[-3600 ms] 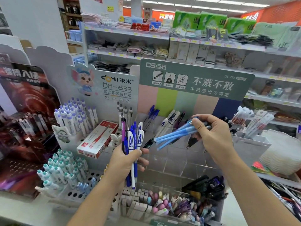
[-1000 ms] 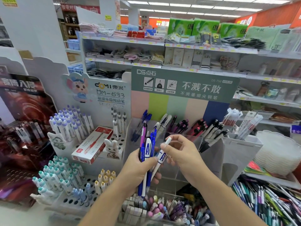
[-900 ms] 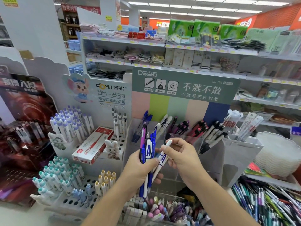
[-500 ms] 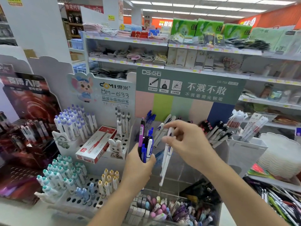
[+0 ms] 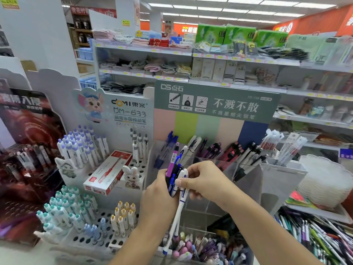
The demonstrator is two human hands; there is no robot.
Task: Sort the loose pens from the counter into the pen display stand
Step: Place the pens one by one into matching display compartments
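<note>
Centrally, just below mid-frame, the person's left hand (image 5: 159, 196) grips a mixed bundle of purple, blue and black pens (image 5: 174, 169); its fingers are hidden behind the bundle, so only the back of the hand shows. The right hand (image 5: 206, 181) meets it from the right, thumb and fingers pinching a long white pen with blue markings (image 5: 178, 209) that hangs down toward the lower centre, where its tip is lost among a blurred bin of pastel pens (image 5: 202, 247). Behind the hands stands the clear acrylic pen display stand with a green header (image 5: 246, 180), its compartments holding blue, white, red and black pens. At the lower right edge, a heap of loose pens (image 5: 313, 238) is cut off by the frame.
</note>
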